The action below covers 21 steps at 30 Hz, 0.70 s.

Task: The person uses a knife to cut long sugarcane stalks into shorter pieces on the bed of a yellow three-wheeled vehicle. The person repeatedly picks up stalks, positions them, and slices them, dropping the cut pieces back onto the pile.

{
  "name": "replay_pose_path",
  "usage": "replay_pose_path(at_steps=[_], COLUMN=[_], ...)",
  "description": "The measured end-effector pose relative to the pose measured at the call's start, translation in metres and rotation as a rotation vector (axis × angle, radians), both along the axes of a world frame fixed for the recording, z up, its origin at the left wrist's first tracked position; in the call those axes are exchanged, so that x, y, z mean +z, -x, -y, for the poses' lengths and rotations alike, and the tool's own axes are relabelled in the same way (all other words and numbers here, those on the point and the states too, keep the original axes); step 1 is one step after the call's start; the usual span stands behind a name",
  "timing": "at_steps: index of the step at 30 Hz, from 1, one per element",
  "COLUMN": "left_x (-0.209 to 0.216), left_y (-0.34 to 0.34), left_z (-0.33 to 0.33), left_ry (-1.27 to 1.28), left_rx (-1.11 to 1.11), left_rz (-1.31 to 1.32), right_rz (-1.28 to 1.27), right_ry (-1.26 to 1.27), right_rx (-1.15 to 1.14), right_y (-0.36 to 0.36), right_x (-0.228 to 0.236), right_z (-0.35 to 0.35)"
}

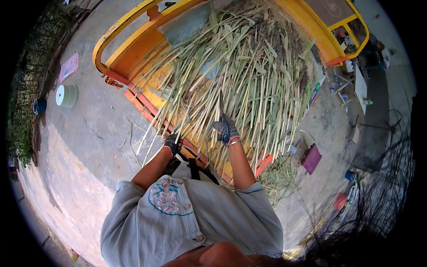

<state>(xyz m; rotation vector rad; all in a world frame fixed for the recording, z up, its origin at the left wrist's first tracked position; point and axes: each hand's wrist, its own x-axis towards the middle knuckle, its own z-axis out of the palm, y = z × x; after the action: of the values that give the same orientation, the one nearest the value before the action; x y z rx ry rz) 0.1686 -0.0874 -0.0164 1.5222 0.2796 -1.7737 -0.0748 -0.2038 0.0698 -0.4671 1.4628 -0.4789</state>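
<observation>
A thick heap of long cut sorghum-like stalks (249, 84), with green leaves and dark seed heads at the far end, lies across a yellow cart bed (193, 129). Grey gloves cover both hands. At the cart's near edge, my left hand (172, 144) is closed around the lower end of a stalk. Further right, my right hand (227, 130) grips a tool with a dark, narrow, pointed blade (221, 103). That blade points away from me over the stalks; the glove hides its handle, so its exact kind is unclear.
Yellow rails (126, 33) edge the cart, and a red-orange bar (144, 107) runs along its near side. A pale green bucket (66, 96) and a pink sheet (69, 66) are on the concrete at left. At right lie a maroon box-like item (311, 159) and scattered leaves.
</observation>
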Motion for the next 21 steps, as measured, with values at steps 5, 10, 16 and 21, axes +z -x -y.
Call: replay_pose_path(at_steps=[5,10,16,21], left_x=[0.008,0.159,0.134,0.128], left_y=[-0.022,0.043,0.055,0.051], left_z=[-0.017,0.006,0.012,0.013], left_ry=[0.522,0.731,0.253,0.170], left_rx=[-0.113,-0.643,-0.409,-0.374], left_rz=[0.856,0.506,-0.131,-0.059], right_rz=[-0.146,0.133,0.222,0.132], right_ry=[0.122,-0.126,-0.116,-0.044], right_rx=[0.234,-0.081,-0.192,-0.137], right_y=[0.003,-0.024,-0.049,-0.064], right_x=[0.008,-0.016,0.006,0.023], right_z=[-0.012,-0.018,-0.023,-0.031])
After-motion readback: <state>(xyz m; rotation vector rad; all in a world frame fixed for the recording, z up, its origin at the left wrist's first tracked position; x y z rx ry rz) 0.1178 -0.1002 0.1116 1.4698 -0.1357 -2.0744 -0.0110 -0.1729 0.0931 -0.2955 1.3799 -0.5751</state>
